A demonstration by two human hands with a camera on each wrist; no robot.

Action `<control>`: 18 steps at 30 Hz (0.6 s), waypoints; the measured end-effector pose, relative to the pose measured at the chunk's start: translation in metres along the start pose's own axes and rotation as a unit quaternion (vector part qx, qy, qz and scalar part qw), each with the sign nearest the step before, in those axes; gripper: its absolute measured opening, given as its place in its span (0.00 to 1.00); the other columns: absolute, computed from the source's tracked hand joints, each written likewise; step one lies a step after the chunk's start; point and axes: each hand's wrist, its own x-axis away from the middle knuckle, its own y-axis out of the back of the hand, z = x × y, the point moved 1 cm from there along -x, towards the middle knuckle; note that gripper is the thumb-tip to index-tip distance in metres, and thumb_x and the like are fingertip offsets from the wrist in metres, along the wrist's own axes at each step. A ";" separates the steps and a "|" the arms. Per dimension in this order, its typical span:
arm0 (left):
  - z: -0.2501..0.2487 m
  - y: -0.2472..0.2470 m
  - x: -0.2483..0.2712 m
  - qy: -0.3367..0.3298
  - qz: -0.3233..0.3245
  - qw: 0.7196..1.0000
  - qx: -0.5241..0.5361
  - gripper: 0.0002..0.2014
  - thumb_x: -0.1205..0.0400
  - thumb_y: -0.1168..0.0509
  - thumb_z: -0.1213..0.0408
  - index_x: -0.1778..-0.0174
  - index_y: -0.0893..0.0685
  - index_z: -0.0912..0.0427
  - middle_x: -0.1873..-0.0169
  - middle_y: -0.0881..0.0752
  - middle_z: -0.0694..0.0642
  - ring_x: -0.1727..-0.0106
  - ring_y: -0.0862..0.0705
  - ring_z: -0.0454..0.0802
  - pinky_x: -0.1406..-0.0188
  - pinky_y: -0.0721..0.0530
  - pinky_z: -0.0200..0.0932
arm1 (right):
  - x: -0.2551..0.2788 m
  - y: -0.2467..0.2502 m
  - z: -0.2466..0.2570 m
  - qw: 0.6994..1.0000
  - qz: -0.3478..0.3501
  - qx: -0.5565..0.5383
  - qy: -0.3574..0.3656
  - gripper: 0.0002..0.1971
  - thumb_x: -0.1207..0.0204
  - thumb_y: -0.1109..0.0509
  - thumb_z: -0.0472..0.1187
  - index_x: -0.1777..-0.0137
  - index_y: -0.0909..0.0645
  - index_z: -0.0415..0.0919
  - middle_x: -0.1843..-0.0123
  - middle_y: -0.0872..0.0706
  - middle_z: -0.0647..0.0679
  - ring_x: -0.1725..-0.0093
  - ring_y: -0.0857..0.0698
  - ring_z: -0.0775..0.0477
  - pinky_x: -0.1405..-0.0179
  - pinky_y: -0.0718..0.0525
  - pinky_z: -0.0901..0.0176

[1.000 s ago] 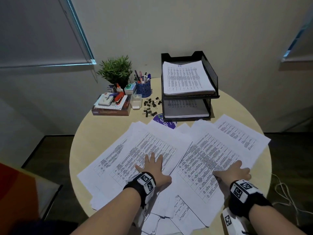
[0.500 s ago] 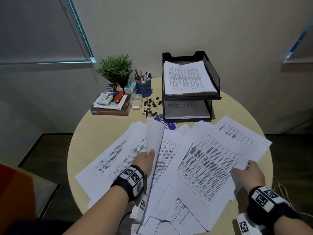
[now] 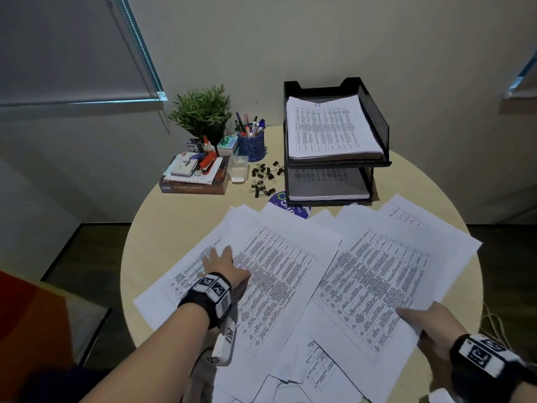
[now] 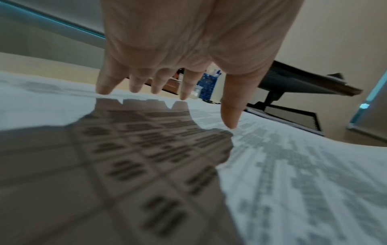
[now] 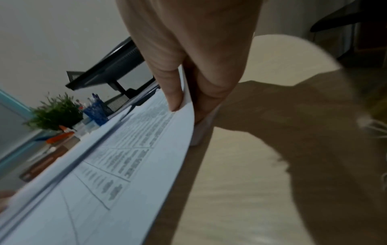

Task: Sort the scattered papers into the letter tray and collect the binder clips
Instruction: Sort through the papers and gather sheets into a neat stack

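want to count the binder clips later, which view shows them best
The head view: the binder clips lie scattered in plain sight on the table, between the clear box and the letter tray. The left wrist view shows at most dark specks beyond the fingers; the right wrist view shows none.

Round beige table (image 3: 174, 228), drawn blinds (image 3: 64, 45)

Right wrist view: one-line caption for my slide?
Right hand pinches sheets at the table edge.
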 end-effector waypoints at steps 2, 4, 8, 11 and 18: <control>0.014 0.004 -0.005 0.033 0.012 0.999 -0.018 0.48 0.33 0.28 0.38 0.22 0.39 0.59 0.22 0.39 0.66 0.24 0.34 0.66 0.28 0.28 0.59 | 0.000 0.011 -0.003 0.999 0.013 -0.038 0.006 0.27 0.28 0.27 0.28 0.28 0.28 0.25 0.37 0.17 0.31 0.40 0.17 0.31 0.35 0.23 0.38; 0.025 0.007 -0.008 0.040 0.008 0.999 -0.036 0.51 0.35 0.28 0.34 0.23 0.38 0.60 0.25 0.34 0.65 0.27 0.30 0.65 0.31 0.25 0.57 | -0.002 0.021 -0.008 0.998 0.029 -0.060 -0.002 0.25 0.26 0.30 0.25 0.28 0.27 0.28 0.36 0.17 0.32 0.40 0.17 0.31 0.34 0.24 0.33; 0.040 0.008 -0.008 0.046 -0.001 0.998 0.048 0.44 0.34 0.23 0.44 0.28 0.33 0.62 0.36 0.23 0.62 0.38 0.21 0.60 0.44 0.19 0.50 | -0.004 0.032 -0.011 0.987 0.017 -0.157 0.018 0.32 0.32 0.24 0.32 0.27 0.27 0.32 0.35 0.17 0.34 0.41 0.17 0.31 0.32 0.27 0.30; 0.046 0.008 -0.004 0.054 0.009 0.988 0.145 0.30 0.28 0.25 0.55 0.33 0.26 0.62 0.42 0.17 0.60 0.44 0.17 0.58 0.49 0.19 0.47 | -0.002 0.042 0.000 0.979 -0.008 -0.190 0.078 0.52 0.55 0.13 0.50 0.28 0.26 0.35 0.38 0.15 0.38 0.41 0.16 0.33 0.32 0.28 0.30; 0.044 0.006 -0.002 0.036 -0.099 0.964 0.245 0.10 0.23 0.31 0.65 0.49 0.23 0.60 0.52 0.19 0.57 0.58 0.20 0.55 0.57 0.24 0.42 | -0.041 0.096 0.018 0.971 0.016 -0.215 0.105 0.28 0.35 0.19 0.42 0.33 0.20 0.43 0.37 0.15 0.36 0.40 0.15 0.30 0.38 0.26 0.20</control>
